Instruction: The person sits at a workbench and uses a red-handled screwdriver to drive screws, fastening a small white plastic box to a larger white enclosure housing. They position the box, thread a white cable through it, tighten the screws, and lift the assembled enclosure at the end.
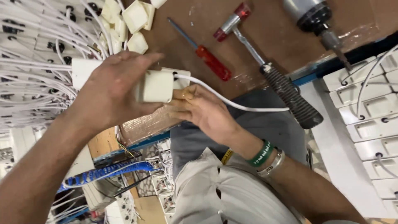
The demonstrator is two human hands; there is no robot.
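Both hands (112, 89) (203, 112) clasp white box (155, 86) beyond table edge (145, 141).

One red-handled screwdriver (207, 58), one hammer (265, 66) and one power drill (315, 20) were counted on the bench (265, 25). Two hands (112, 95) were seen, with one white box (156, 86) held between them and one white cable (232, 103) attached.

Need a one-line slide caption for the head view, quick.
Both hands, left hand and right hand, hold a white adapter box with its cable, beside a red screwdriver.
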